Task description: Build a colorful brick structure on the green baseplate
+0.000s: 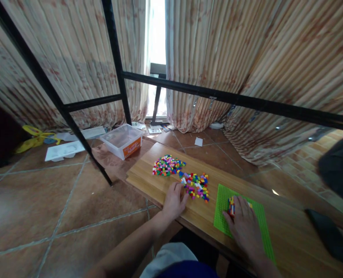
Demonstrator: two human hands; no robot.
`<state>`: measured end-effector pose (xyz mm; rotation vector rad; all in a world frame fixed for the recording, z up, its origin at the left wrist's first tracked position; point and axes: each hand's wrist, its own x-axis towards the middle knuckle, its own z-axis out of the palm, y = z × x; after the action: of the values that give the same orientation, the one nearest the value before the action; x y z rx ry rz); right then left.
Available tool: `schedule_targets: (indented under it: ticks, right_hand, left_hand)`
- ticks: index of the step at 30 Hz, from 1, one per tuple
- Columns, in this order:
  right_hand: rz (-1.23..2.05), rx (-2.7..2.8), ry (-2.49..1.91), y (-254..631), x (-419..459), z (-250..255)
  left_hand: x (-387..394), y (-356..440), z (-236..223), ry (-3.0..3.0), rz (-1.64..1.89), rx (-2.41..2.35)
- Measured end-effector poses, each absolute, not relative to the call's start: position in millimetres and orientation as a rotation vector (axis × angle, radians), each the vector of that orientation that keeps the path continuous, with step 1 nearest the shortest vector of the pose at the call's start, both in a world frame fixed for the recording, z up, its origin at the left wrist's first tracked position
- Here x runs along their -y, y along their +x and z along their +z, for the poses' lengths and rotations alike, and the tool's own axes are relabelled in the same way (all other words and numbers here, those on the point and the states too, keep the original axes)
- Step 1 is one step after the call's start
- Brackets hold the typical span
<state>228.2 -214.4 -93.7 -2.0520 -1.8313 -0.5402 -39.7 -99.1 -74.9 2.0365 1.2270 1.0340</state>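
My left hand (174, 200) is at the near-left edge of a loose pile of small toy building bricks (199, 185). Its fingers are bent, with the thumb apart from them, and no brick shows clearly in its grasp. A green studded baseplate (222, 210) lies on the wooden table, to the right of that pile. On the baseplate stands a small multicoloured block of stacked bricks (231, 206). My right hand (243, 220) covers most of this block, fingers over the top and thumb along its near-left side, so its right part is largely hidden.
A second brick pile (166, 165) lies farther left on the wooden table (148, 175). Beyond the table's left end is a clear plastic box (116, 143) with an orange label. A dark flat object (328, 235) rests at the right. Black metal bars (189, 88) cross in front of the curtains.
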Motion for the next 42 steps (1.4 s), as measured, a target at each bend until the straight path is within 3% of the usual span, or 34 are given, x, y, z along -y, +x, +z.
schedule_targets:
  ticks: [13,24,33,42]
  right_hand:
    - [-0.541,1.846,-1.989,219,229,-91]
    - [0.068,1.699,-1.802,229,169,-44]
    - [0.398,1.900,-1.712,216,39,-80]
    - [0.485,2.138,-1.570,197,62,-87]
  left_hand:
    - [64,-1,-81,2.301,0.864,-1.446]
    - [67,0,-74,2.411,0.798,-1.319]
    - [70,1,-65,2.389,0.817,-1.261]
    - [72,9,-68,2.286,0.857,-1.772]
